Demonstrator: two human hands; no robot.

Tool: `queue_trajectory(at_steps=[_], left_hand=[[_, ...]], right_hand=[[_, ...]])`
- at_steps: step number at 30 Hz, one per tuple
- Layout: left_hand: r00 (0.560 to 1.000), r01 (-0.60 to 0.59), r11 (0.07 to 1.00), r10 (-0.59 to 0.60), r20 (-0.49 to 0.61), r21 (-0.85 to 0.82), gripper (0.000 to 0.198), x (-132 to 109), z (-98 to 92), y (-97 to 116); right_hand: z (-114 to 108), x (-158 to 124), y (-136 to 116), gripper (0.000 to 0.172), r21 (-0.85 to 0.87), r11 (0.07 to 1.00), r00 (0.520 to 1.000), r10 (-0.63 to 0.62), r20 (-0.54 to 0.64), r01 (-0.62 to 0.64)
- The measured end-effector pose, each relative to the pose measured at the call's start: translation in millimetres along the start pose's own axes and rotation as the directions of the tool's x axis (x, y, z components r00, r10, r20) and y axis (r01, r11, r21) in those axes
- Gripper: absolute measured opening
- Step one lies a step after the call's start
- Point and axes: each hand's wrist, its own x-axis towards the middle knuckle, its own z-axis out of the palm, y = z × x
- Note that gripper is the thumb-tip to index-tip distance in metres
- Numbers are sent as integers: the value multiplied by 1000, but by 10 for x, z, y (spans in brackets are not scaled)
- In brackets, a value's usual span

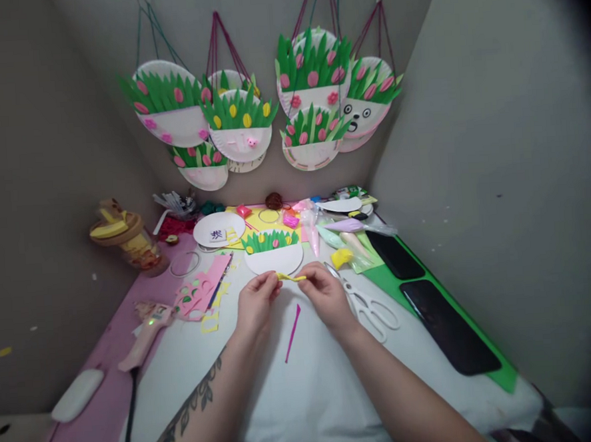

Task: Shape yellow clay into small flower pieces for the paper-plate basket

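My left hand (pixel 255 305) and my right hand (pixel 325 296) are held close together over the white table (pixel 194 360). Both pinch the ends of a thin yellow strip (pixel 291 276) stretched between the fingertips. Just beyond the strip lies a half paper plate (pixel 274 257) with green paper grass and small yellow and pink flowers. A thin pink strip (pixel 292 332) lies on the table between my wrists.
White scissors (pixel 368 303) lie right of my right hand. A pink glue gun (pixel 147 331) and pink cut-out sheets (pixel 200 292) sit at the left. Piping bags (pixel 346 234), a paper plate (pixel 218 229) and scraps fill the back. Finished plate baskets (pixel 239 121) hang on the wall.
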Motion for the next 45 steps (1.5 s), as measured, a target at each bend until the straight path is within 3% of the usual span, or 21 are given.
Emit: queue_trajectory(at_steps=[3, 5, 9, 13, 17, 20, 23, 26, 27, 30, 33, 36, 39, 42, 45], left_hand=[[995, 31, 999, -27, 97, -36, 31, -47, 37, 17], [985, 43, 999, -39, 166, -20, 31, -91, 63, 41], [970, 23, 997, -39, 238, 71, 31, -137, 74, 71], [967, -21, 991, -14, 254, 134, 31, -113, 50, 70], [982, -44, 990, 17, 187, 136, 32, -64, 30, 52], [996, -29, 997, 23, 81, 73, 35, -27, 11, 40], [1000, -18, 996, 17, 8, 85, 39, -26, 8, 31], [995, -11, 989, -4, 100, 147, 40, -80, 43, 20], [989, -13, 989, -9, 146, 145, 40, -103, 60, 16], [971, -25, 995, 0, 239, 98, 39, -144, 93, 4], [975, -54, 996, 37, 220, 73, 37, -121, 79, 2], [981, -90, 990, 70, 180, 106, 34, -78, 44, 21], [975, -152, 962, 109, 193, 226, 29, -75, 32, 62], [961, -217, 916, 142, 236, 336, 26, -105, 43, 98], [959, -245, 883, 161, 232, 400, 24, -128, 56, 111]], right_hand=[[66, -14, 9, 5, 43, 996, 994, 69, 87, -73], [98, -13, 44, 5, 101, 984, 989, 142, 35, -145], [90, 12, 112, 27, 266, 941, 972, 230, -44, -210], [22, 41, 123, 17, 181, 945, 962, 264, 66, -272], [-41, 54, 139, 11, 90, 983, 983, 165, -77, -158], [-91, 55, 145, 13, 107, 986, 958, 153, -244, -131], [-115, 39, 115, 12, -68, 996, 933, 28, -359, -56], [-61, -7, 79, 2, -345, 931, 958, -199, -206, 119], [-29, -26, 74, 7, -398, 901, 959, -245, -143, 171], [64, -78, 74, 21, -481, 837, 947, -318, -40, 261], [105, -104, 59, 27, -467, 829, 941, -338, 18, 307], [90, -89, 17, 23, -341, 911, 966, -258, -27, 234], [57, -48, -8, 23, -148, 989, 998, -40, -56, 32], [40, -13, 7, 19, -12, 990, 990, 144, 10, -144], [47, 4, 41, 13, 61, 968, 970, 242, 18, -242]])
